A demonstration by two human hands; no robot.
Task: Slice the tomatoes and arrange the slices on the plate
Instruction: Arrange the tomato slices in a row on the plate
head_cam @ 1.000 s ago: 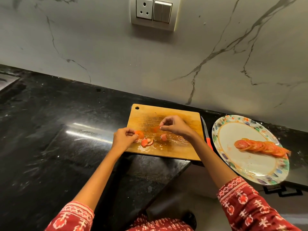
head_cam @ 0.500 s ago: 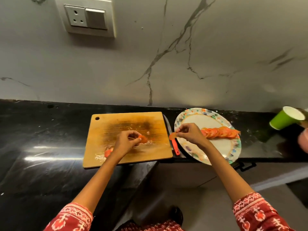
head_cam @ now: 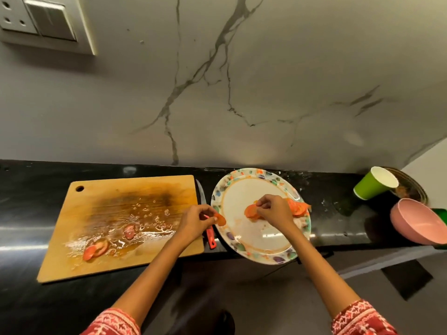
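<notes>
A round plate point(head_cam: 254, 243) with a patterned rim sits on the black counter, overhanging its front edge. A row of tomato slices point(head_cam: 298, 206) lies across its middle, partly hidden by my right hand point(head_cam: 275, 210), which pinches a slice point(head_cam: 250, 210) over the plate. My left hand point(head_cam: 196, 220) pinches another tomato slice point(head_cam: 220, 218) at the plate's left rim. A wet wooden cutting board point(head_cam: 104, 228) to the left carries two leftover tomato pieces point(head_cam: 95, 249) point(head_cam: 129, 231). A red-handled knife point(head_cam: 208, 228) lies between board and plate.
A green paper cup point(head_cam: 373, 183) lies tipped at the far right by a dark dish. A pink bowl point(head_cam: 418, 224) sits near the counter's right end. A marble wall with a switch plate point(head_cam: 41, 22) rises behind. The floor shows below the counter's front edge.
Both hands have moved right from the board to the plate, each carrying a slice. My right hand has reached the plate's middle. The view has swung right too.
</notes>
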